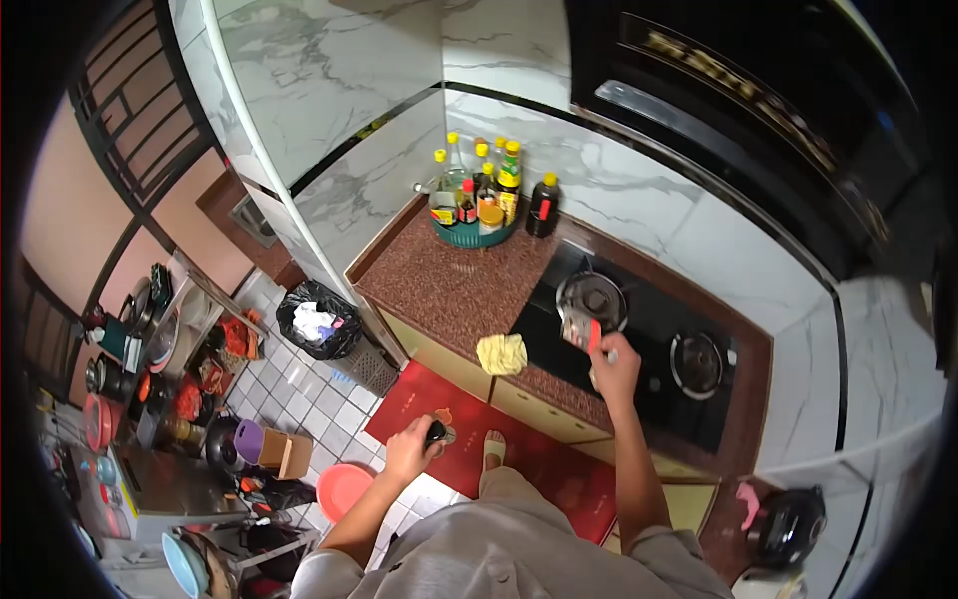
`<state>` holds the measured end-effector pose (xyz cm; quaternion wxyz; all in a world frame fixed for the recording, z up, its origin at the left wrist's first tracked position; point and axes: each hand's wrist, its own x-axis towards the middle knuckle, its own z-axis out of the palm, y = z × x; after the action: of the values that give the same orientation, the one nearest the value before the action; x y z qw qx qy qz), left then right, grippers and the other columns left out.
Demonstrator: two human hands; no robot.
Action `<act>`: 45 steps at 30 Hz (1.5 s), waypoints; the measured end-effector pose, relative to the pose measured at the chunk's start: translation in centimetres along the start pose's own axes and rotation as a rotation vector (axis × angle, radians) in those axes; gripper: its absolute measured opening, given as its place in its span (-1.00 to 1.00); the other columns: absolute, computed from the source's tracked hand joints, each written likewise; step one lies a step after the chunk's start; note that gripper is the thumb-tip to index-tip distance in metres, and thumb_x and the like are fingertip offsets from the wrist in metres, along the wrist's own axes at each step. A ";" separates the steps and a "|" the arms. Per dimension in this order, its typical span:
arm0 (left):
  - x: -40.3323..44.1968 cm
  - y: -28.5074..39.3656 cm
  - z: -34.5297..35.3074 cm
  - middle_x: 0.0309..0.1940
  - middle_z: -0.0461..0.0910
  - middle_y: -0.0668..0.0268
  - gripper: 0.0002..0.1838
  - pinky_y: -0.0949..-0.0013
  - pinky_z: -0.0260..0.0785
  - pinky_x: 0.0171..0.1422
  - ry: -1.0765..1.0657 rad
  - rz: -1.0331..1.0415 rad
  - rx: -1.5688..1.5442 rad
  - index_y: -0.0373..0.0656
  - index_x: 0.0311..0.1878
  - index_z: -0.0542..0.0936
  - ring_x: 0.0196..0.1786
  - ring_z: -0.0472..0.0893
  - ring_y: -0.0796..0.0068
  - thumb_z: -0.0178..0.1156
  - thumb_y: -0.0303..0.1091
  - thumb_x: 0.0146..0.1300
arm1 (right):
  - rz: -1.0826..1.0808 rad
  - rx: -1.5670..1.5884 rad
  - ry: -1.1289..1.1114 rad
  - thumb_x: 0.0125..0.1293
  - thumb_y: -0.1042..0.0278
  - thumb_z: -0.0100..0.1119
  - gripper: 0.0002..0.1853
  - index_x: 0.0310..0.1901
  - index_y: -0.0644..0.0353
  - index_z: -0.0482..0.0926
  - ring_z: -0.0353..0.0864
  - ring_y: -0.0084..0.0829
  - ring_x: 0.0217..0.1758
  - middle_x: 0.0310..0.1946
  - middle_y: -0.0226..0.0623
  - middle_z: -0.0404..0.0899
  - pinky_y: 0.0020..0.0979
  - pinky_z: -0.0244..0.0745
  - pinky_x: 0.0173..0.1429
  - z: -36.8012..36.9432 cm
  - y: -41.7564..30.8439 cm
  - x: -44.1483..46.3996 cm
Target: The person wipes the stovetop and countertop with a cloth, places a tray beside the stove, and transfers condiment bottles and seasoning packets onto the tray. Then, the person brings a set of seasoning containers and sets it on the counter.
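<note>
Red-handled tool [580,327], gripped in the right hand [616,371], is over the gas stove [654,321], apparently for burner access. The left hand [406,451] clasps a black object [435,433], apart from the counter [449,290].

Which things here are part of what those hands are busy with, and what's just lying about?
Seemingly in use:
- small dark object in the left hand
- red-edged tool in the right hand, over the hob
- perhaps the yellow cloth

Just about:
- bottles
- lined bin
- pink basin
</note>
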<state>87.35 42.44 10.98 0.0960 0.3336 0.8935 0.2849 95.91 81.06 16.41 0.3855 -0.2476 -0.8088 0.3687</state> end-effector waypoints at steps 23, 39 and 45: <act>45.7 -8.9 -12.8 -0.01 0.65 0.15 -0.45 -0.01 0.56 -0.09 -0.008 0.429 0.007 0.03 0.23 0.43 -0.08 0.68 -0.05 0.37 -0.20 0.19 | 0.093 -0.368 -0.347 0.17 0.21 0.37 -0.76 -0.42 0.13 0.51 0.68 -0.21 -0.42 -0.55 -0.23 0.60 -0.19 0.49 -0.32 34.2 9.5 31.9; 59.7 -8.9 -4.0 -0.09 0.65 0.29 -0.45 0.06 0.55 -0.09 -0.190 0.613 0.200 0.10 0.19 0.43 -0.05 0.70 0.13 0.42 -0.23 0.14 | 0.060 -0.427 -0.279 0.21 0.32 0.23 -0.84 -0.17 -0.01 0.69 0.72 -0.10 -0.26 -0.41 -0.20 0.69 -0.12 0.58 -0.20 32.9 4.4 32.8; 60.5 -11.0 -2.1 -0.10 0.67 0.32 -0.43 0.04 0.53 -0.06 -0.327 0.684 0.211 0.16 0.19 0.45 -0.01 0.69 0.12 0.44 -0.19 0.11 | 0.199 -0.334 -0.264 0.24 0.36 0.18 -0.86 -0.19 0.07 0.66 0.72 -0.12 -0.24 -0.39 -0.13 0.68 -0.18 0.56 -0.18 34.2 6.7 32.8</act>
<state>34.69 74.13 7.56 0.1019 0.6610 0.7281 0.1502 50.06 93.66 10.83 0.1917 -0.3363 -0.8735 0.2952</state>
